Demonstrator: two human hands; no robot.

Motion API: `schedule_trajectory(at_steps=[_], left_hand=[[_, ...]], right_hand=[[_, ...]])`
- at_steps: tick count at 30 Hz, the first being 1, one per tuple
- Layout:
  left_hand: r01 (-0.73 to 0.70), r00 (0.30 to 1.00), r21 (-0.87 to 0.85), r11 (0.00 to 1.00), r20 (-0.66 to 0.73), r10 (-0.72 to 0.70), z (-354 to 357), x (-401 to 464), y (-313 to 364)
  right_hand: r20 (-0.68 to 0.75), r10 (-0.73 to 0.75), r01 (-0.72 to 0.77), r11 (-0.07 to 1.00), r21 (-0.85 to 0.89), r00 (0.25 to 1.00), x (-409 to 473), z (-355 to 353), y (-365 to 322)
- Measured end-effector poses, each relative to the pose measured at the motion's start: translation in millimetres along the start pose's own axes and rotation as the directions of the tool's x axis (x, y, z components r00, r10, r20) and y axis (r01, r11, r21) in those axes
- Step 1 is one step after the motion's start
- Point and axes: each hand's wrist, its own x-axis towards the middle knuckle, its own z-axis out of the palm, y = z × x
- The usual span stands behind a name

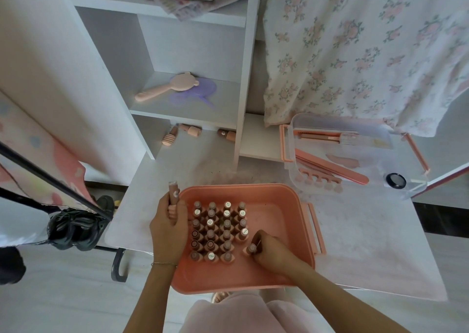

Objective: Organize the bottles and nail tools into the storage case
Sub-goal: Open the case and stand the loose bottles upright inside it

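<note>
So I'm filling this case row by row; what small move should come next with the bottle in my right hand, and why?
Probably stand the bottle that the right hand pinches upright in the pink case, completing the nearest row of the standing bottles. That row appears one short there. The left hand grips another bottle ready to follow.

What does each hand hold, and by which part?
Left hand grips a bottle by its lower body. Right hand pinches another bottle near its cap, inside the pink case.

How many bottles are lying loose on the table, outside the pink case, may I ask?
3, all at the back under the shelf: a left bottle, a middle bottle and a right bottle. More may be hidden there.
</note>
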Motion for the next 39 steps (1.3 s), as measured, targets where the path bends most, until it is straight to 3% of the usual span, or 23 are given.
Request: schedule_trajectory(at_steps=[15, 39], left_hand=[[-0.027, 1.0, -0.021, 0.999, -0.012, 0.026, -1.6, -2.7, 5.4], [-0.004, 1.0, -0.011, 1.0, -0.025, 0.003, -0.1, -1.1, 4.5]], right_hand=[[-0.083, 0.03, -0.025, 0.998, 0.062, 0.996, 5.1, 8.9, -6.8], [-0.069, 0.027, -0.022, 0.998, 0.066, 0.997, 6.4, 10.0, -7.6]])
